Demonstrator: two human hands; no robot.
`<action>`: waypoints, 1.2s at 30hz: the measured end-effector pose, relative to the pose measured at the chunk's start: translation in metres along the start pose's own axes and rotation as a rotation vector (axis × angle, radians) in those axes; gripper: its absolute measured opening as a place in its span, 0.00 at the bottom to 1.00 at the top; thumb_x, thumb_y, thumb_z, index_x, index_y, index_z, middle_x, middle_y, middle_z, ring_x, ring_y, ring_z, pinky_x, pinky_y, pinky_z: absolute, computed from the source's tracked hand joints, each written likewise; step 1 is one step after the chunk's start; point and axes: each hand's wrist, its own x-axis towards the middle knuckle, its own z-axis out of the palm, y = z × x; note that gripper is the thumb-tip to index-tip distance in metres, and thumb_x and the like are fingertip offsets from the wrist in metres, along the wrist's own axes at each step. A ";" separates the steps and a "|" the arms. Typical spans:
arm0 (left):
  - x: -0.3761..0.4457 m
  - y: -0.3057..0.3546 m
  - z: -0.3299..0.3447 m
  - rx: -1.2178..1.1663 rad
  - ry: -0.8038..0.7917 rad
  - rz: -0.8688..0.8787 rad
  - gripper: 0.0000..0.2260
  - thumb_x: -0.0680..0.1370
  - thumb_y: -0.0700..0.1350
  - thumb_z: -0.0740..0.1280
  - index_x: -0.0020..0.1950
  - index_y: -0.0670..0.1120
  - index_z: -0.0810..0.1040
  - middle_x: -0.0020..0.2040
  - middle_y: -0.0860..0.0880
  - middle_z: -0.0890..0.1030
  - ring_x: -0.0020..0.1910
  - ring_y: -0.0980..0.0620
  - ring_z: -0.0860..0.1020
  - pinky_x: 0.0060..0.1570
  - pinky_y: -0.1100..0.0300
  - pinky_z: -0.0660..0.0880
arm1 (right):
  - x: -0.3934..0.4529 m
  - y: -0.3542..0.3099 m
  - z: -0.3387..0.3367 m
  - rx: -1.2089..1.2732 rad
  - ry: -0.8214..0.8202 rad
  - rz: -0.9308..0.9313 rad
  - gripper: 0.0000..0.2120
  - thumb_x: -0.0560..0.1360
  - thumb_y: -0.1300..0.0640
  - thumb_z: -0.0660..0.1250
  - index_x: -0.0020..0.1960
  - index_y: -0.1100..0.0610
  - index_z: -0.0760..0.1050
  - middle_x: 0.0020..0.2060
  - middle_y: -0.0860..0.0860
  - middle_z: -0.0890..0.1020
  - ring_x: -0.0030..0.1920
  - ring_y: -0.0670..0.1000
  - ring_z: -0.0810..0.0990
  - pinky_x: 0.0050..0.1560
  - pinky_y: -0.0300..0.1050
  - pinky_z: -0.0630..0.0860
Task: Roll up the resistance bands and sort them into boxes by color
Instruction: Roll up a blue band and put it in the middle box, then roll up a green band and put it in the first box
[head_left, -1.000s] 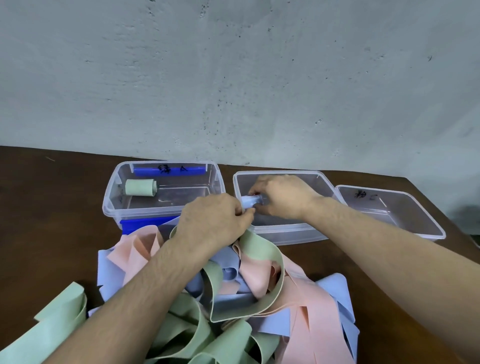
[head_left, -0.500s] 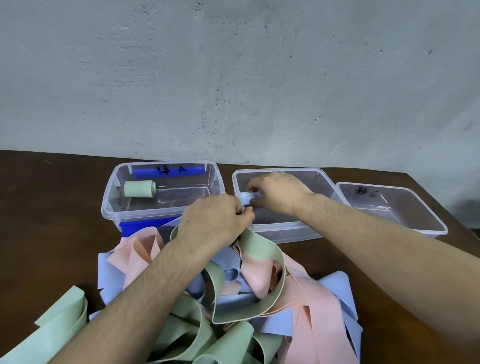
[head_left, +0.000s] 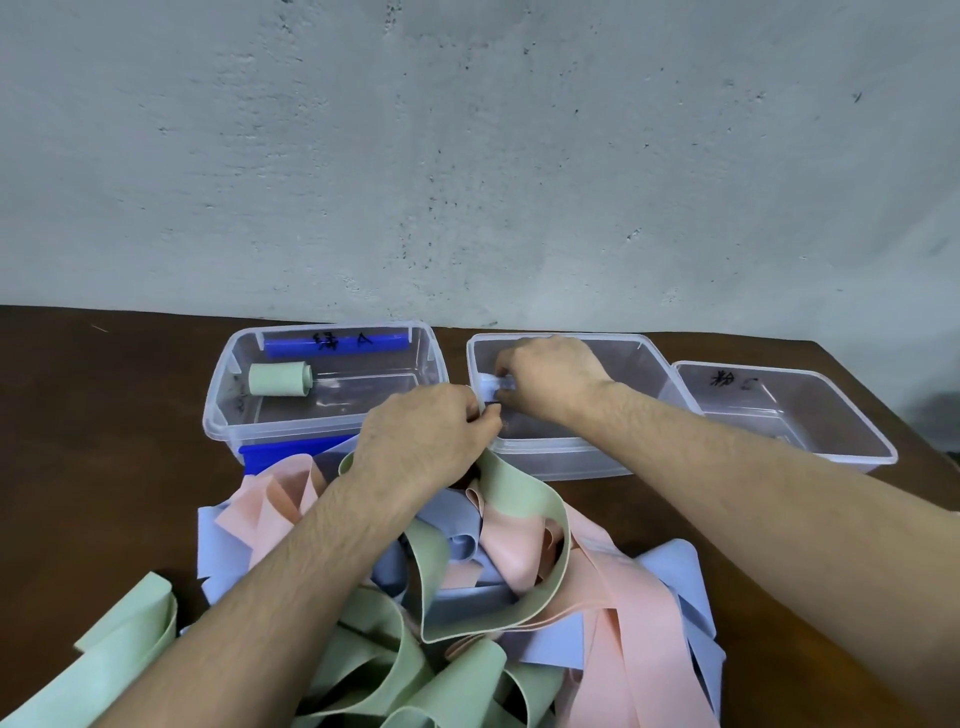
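Meeting over the left front corner of the middle clear plastic box (head_left: 644, 358), the two hands work on one small roll of light blue resistance band (head_left: 488, 385): the right hand (head_left: 553, 382) has its fingers curled down around the roll, pinching it from above inside the box, while the left hand (head_left: 423, 436) is closed just in front of the box's near rim, its thumb and fingertips pinched at the roll's near end. How much of the roll is wound cannot be told, since the fingers hide most of it. Below the forearms lies a loose heap of unrolled bands (head_left: 467, 597) in pale green, pink and light blue, tangled over one another on the dark brown wooden table (head_left: 104, 441), with one green band (head_left: 514, 525) looping up beneath the left wrist. Three clear boxes stand in a row at the table's far edge: the left box (head_left: 223, 395), with blue handles and black writing on its far wall, holds a rolled green band (head_left: 278, 379) lying on its side; the right box (head_left: 831, 452) also bears black writing on its far wall. Behind the table rises a rough, grey-green plastered wall (head_left: 467, 156) with small dark specks.
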 end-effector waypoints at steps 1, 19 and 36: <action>0.000 0.000 0.000 0.007 -0.001 0.000 0.22 0.80 0.62 0.58 0.36 0.46 0.72 0.34 0.50 0.76 0.41 0.45 0.77 0.39 0.56 0.69 | 0.000 0.000 0.000 0.005 -0.004 0.005 0.12 0.77 0.45 0.64 0.56 0.50 0.78 0.53 0.51 0.82 0.52 0.56 0.81 0.45 0.47 0.74; -0.029 0.029 -0.030 0.145 0.016 0.049 0.19 0.79 0.64 0.58 0.36 0.52 0.70 0.42 0.51 0.80 0.44 0.47 0.78 0.46 0.54 0.75 | -0.079 0.022 -0.040 0.235 0.232 0.012 0.13 0.80 0.46 0.58 0.56 0.48 0.78 0.54 0.47 0.82 0.51 0.54 0.80 0.43 0.45 0.71; -0.105 0.046 -0.019 0.210 0.058 -0.009 0.08 0.77 0.56 0.61 0.45 0.53 0.74 0.45 0.55 0.80 0.48 0.51 0.76 0.41 0.57 0.66 | -0.166 -0.005 -0.029 0.619 -0.012 0.026 0.07 0.74 0.47 0.67 0.48 0.48 0.80 0.44 0.46 0.82 0.45 0.49 0.78 0.38 0.42 0.72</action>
